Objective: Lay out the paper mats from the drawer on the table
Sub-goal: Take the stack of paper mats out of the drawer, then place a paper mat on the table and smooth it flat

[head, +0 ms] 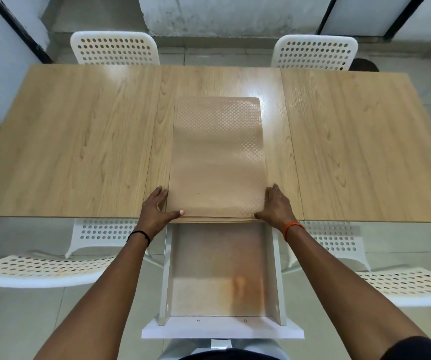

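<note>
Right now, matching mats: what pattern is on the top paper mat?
Brown paper mat, embossed dots; head view.

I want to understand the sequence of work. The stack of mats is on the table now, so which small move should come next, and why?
Probably peel the top mat off with one hand while the other steadies the rest. The paper mats lie as one stack in the table middle, near edge over the open drawer, which looks emptied. The left hand and right hand hold its near corners; none is laid out yet.
</note>
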